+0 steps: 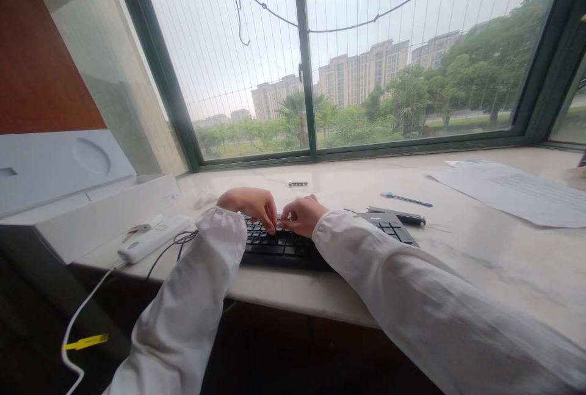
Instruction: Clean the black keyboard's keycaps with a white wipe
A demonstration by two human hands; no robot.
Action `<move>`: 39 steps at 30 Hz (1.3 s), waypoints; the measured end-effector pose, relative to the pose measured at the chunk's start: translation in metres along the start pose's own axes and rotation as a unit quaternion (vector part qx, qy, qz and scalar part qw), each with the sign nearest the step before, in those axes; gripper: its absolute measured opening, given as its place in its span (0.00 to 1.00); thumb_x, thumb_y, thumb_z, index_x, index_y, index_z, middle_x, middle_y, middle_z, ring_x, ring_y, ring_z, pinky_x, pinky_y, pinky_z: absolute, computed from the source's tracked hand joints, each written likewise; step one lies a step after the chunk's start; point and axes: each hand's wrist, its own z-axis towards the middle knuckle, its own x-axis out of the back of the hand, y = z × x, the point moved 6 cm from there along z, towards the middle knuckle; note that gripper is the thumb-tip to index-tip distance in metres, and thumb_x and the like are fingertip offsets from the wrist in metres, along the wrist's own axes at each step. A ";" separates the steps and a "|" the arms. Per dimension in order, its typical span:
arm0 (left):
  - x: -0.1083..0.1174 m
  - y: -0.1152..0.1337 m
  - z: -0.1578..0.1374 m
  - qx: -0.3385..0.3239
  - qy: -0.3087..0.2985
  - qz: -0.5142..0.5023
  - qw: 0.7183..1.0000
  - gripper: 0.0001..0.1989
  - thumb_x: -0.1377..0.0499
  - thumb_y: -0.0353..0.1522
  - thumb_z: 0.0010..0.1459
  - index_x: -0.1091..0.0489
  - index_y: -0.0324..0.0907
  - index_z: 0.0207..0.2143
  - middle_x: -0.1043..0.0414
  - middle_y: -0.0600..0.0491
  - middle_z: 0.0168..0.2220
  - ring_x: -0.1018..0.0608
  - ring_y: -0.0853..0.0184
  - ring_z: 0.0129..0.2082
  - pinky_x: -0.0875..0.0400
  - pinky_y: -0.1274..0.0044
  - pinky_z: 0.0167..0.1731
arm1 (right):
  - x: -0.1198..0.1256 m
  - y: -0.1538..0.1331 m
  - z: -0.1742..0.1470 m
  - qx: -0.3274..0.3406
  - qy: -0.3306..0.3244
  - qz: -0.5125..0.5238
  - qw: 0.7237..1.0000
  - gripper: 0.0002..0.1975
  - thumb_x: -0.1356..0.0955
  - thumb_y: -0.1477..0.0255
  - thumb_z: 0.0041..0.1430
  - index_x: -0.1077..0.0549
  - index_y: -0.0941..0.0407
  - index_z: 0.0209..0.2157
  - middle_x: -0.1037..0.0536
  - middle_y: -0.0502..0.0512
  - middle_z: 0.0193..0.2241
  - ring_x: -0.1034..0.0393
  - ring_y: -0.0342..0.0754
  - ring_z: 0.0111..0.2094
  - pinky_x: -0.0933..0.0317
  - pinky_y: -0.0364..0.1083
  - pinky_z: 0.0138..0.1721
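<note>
A black keyboard lies at the front of the marble-patterned counter, its number pad reaching out to the right. Over its middle keys my left hand bends down at the wrist, fingertips pinched together against the keys. Facing it from the right, my right hand also has thumb and finger closed in a pinch at the keys. The two sets of fingertips are very close. Whether a small part sits between them is hidden. Just beyond the hands lies a short dark strip, apparently small pieces in a row.
A white power strip with keys and cables sits left, beside an open white box. Right of the keyboard are a black pen-like tool, a thin blue stick and paper sheets. A window stands behind.
</note>
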 end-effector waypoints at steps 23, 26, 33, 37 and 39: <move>0.001 -0.003 0.004 -0.036 -0.003 -0.006 0.999 0.17 0.32 0.42 0.40 0.20 0.44 0.34 0.24 0.55 0.25 0.33 0.72 0.21 0.43 0.80 0.22 | -0.003 0.004 0.001 0.008 0.017 -0.023 1.000 0.08 0.31 0.62 0.54 0.21 0.50 0.29 0.22 0.48 0.24 0.31 0.45 0.30 0.52 0.49 0.46; 0.001 -0.004 0.005 -0.032 -0.005 -0.006 0.999 0.17 0.33 0.41 0.40 0.21 0.44 0.33 0.24 0.56 0.25 0.33 0.72 0.21 0.43 0.80 0.22 | -0.002 0.003 0.000 0.005 0.016 -0.025 1.000 0.08 0.31 0.63 0.54 0.21 0.50 0.29 0.22 0.48 0.25 0.31 0.45 0.31 0.52 0.49 0.46; -0.001 -0.001 0.004 -0.037 -0.018 -0.019 0.999 0.16 0.32 0.41 0.40 0.20 0.44 0.32 0.25 0.56 0.24 0.34 0.73 0.21 0.43 0.80 0.22 | -0.003 0.001 0.000 0.005 0.010 -0.034 0.999 0.08 0.31 0.63 0.54 0.21 0.50 0.30 0.22 0.49 0.25 0.30 0.45 0.32 0.53 0.49 0.46; -0.001 0.000 0.004 -0.037 -0.017 -0.014 0.999 0.16 0.32 0.41 0.40 0.21 0.44 0.32 0.26 0.57 0.24 0.34 0.72 0.21 0.43 0.80 0.22 | -0.002 0.000 0.000 0.006 0.010 -0.034 0.999 0.08 0.31 0.64 0.54 0.21 0.51 0.30 0.22 0.49 0.25 0.30 0.45 0.32 0.53 0.49 0.46; -0.002 -0.001 0.005 -0.031 -0.020 -0.013 0.999 0.16 0.32 0.42 0.40 0.21 0.44 0.32 0.25 0.56 0.24 0.33 0.72 0.22 0.43 0.79 0.23 | -0.001 -0.001 -0.001 0.005 0.010 -0.037 0.999 0.08 0.31 0.64 0.54 0.21 0.51 0.30 0.22 0.49 0.25 0.30 0.45 0.32 0.53 0.49 0.46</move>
